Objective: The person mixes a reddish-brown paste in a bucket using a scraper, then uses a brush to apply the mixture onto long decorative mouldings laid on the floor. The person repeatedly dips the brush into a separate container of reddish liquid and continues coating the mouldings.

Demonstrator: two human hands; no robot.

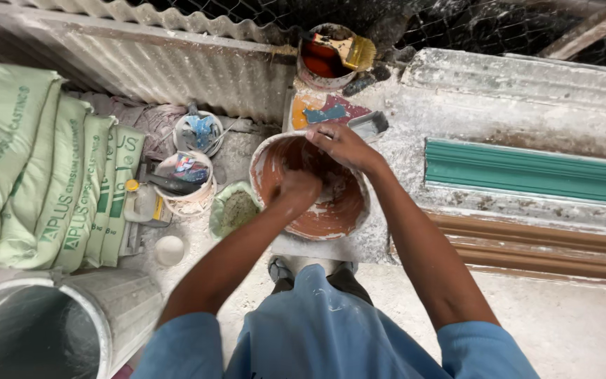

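A round bowl (331, 223) coated inside with reddish-brown paint stands on the corner of a plaster-crusted workbench (401, 151). My left hand (297, 187) is down inside the bowl with its fingers closed; what it holds, if anything, is hidden. My right hand (344, 144) rests on the bowl's far rim and grips it. Both forearms reach forward from my blue shirt (331, 330).
A paint can (320, 60) with a yellow-bristled brush (351, 49) stands behind the bowl. A green moulding strip (531, 172) and a brown one (541, 245) lie on the right. Left: stacked green sacks (33, 175), small tubs (187, 175), a green bowl (233, 209), a large grey bucket (43, 326).
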